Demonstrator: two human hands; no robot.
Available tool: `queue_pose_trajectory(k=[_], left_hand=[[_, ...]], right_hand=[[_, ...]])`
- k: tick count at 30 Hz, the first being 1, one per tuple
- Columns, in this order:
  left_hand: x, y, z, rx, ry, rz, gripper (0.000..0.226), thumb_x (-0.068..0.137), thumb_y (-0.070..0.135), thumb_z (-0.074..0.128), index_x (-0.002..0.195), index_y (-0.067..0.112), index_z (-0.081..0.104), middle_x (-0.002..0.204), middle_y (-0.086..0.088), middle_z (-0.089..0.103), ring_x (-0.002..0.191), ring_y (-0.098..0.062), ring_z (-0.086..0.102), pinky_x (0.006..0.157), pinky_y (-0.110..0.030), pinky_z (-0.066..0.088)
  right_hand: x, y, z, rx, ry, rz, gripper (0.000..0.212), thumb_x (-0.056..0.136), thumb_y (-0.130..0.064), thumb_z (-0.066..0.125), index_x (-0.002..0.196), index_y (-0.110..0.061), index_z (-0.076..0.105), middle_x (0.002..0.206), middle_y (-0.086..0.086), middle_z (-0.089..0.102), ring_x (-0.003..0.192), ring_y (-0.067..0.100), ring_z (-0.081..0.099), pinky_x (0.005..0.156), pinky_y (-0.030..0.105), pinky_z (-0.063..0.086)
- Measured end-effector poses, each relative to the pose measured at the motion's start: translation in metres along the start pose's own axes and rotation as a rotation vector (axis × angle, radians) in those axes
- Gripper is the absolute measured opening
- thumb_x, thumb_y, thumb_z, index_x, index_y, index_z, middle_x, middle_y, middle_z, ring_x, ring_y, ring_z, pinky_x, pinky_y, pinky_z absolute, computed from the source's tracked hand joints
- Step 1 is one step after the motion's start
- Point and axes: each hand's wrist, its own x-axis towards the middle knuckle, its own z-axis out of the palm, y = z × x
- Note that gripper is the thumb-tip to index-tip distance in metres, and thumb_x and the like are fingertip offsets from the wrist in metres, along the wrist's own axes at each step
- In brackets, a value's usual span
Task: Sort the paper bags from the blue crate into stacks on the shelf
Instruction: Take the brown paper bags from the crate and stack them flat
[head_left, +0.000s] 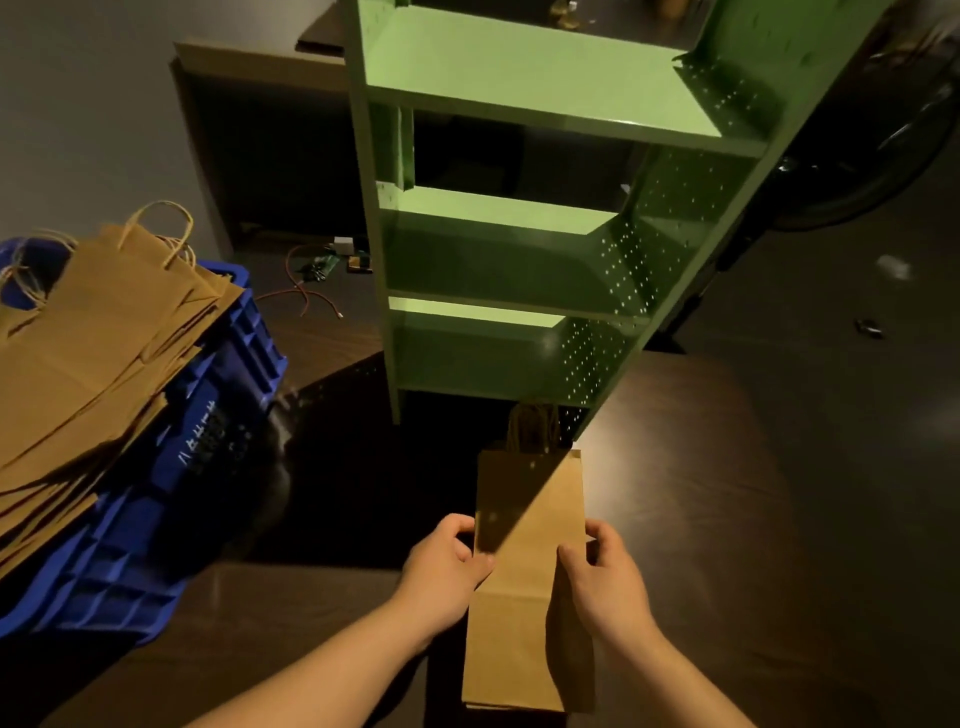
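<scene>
Dark wooden flooring (753, 493) fills most of the frame, dimly lit; a green metal shelf (519, 223) rises from the centre to the top edge, its visible tiers bare, its perforated side panel on the right. At the left of the frame sits the blue crate (228, 374), heaped with a slipping pile of paper bags (93, 353), their twine handles sticking up toward the upper left.

At the lower centre a flat narrow paper bag (524, 597) lies lengthwise, its handles pointing at the foot of the shelf and reaching into its shadow; it seems to rest on at least one more bag beneath, though that is hard to tell. The left hand (447, 561) pinches its left edge, thumb on top, fingers curled under; the right hand (608, 577) grips the right edge likewise.

Judging from this, the bag is being squared up or fed toward the lowest tier. The risks: its handles could snag on the shelf's front lip and buckle the paper; an uneven push from one hand would skew it; and the overloaded crate pile looks ready to slide if knocked.
</scene>
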Motion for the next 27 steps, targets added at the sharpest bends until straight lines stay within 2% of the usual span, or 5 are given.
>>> queue_pose_trajectory(k=[9, 15, 19, 22, 27], left_hand=[[0.017, 0.005, 0.030, 0.116, 0.077, 0.002, 0.025, 0.095, 0.037, 0.070, 0.110, 0.030, 0.051, 0.106, 0.013, 0.059, 0.094, -0.006, 0.057, 0.064, -0.013, 0.039], [0.023, 0.002, 0.035, 0.129, 0.147, -0.062, 0.046, 0.092, 0.039, 0.074, 0.128, 0.019, 0.053, 0.112, 0.005, 0.052, 0.098, -0.009, 0.049, 0.078, -0.023, 0.041], [0.025, -0.001, 0.032, 0.091, 0.104, -0.085, 0.050, 0.090, 0.045, 0.075, 0.125, 0.019, 0.052, 0.111, 0.007, 0.052, 0.101, -0.011, 0.052, 0.081, -0.025, 0.045], [0.028, -0.001, 0.025, 0.051, 0.110, -0.108, 0.034, 0.096, 0.036, 0.067, 0.121, 0.018, 0.052, 0.114, 0.002, 0.059, 0.099, -0.015, 0.058, 0.081, -0.030, 0.050], [0.024, -0.001, -0.006, -0.077, 0.105, -0.079, 0.031, 0.103, 0.049, 0.050, 0.114, 0.020, 0.052, 0.102, -0.003, 0.060, 0.085, -0.016, 0.060, 0.068, -0.029, 0.045]], right_hand=[[0.033, 0.019, 0.001, -0.032, 0.112, 0.055, 0.034, 0.101, -0.033, 0.060, 0.134, -0.026, 0.055, 0.113, 0.004, 0.066, 0.072, 0.013, 0.071, 0.047, 0.018, 0.047], [0.042, 0.024, 0.006, -0.039, 0.118, 0.077, 0.036, 0.100, -0.035, 0.063, 0.133, -0.023, 0.055, 0.106, 0.003, 0.067, 0.069, 0.014, 0.071, 0.048, 0.022, 0.049], [0.037, 0.017, 0.004, -0.074, 0.135, 0.058, 0.044, 0.099, -0.035, 0.063, 0.138, -0.019, 0.051, 0.130, 0.005, 0.049, 0.096, 0.019, 0.066, 0.073, 0.034, 0.061], [0.031, 0.005, 0.003, -0.174, 0.220, -0.001, 0.050, 0.099, -0.031, 0.063, 0.144, -0.018, 0.046, 0.143, 0.009, 0.040, 0.135, 0.026, 0.038, 0.108, 0.041, 0.043], [0.018, -0.029, 0.011, -0.259, 0.245, -0.210, 0.042, 0.099, -0.028, 0.061, 0.139, -0.024, 0.050, 0.135, 0.000, 0.041, 0.132, 0.018, 0.031, 0.109, 0.034, 0.029]])
